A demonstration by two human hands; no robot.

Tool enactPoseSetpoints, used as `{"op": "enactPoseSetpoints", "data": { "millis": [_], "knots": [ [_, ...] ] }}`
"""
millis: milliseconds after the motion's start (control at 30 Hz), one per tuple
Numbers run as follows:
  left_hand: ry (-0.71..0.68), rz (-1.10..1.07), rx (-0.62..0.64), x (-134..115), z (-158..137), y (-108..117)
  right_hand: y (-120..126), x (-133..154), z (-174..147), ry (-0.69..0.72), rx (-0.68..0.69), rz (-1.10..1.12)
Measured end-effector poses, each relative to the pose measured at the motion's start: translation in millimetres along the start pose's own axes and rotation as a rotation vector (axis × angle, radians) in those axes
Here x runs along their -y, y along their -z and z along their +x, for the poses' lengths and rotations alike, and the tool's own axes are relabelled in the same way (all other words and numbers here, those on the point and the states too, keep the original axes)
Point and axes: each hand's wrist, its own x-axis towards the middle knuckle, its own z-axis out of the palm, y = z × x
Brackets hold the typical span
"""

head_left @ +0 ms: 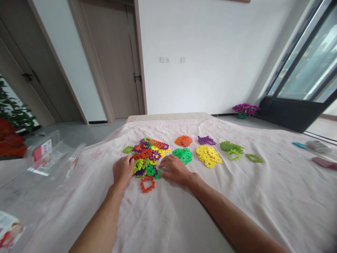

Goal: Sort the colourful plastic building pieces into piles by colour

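Note:
A mixed pile of plastic interlocking building pieces (146, 153) in orange, purple, yellow and green lies on the cloth between my hands. At its left edge, my left hand (123, 170) has its fingers curled together against the pieces; what is between the fingertips is hidden. On the other side, my right hand (173, 169) rests palm down with bent, separated fingers, close to a green flower-shaped piece (157, 174). An orange square frame piece (147, 184) lies just in front of the pile.
Sorted groups lie to the right: orange pieces (183, 141), green pieces (182, 155), yellow pieces (209, 156), purple pieces (206, 140) and lime pieces (232, 150). Clear plastic packaging (56, 165) stands at left. A pinkish flat object (324, 163) is at far right on the cloth (163, 225).

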Motion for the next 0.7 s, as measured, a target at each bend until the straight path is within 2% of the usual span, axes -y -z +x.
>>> {"op": "enactPoseSetpoints", "data": {
  "millis": [133,700],
  "knots": [
    [-0.003,0.004,-0.001,0.7,0.5,-1.1,-4.9,4.7,1.0,0.007,0.050,0.008],
    [-0.014,0.005,0.007,-0.1,0.9,0.3,-5.1,15.8,6.0,-0.077,0.063,0.025]
  ]
}}
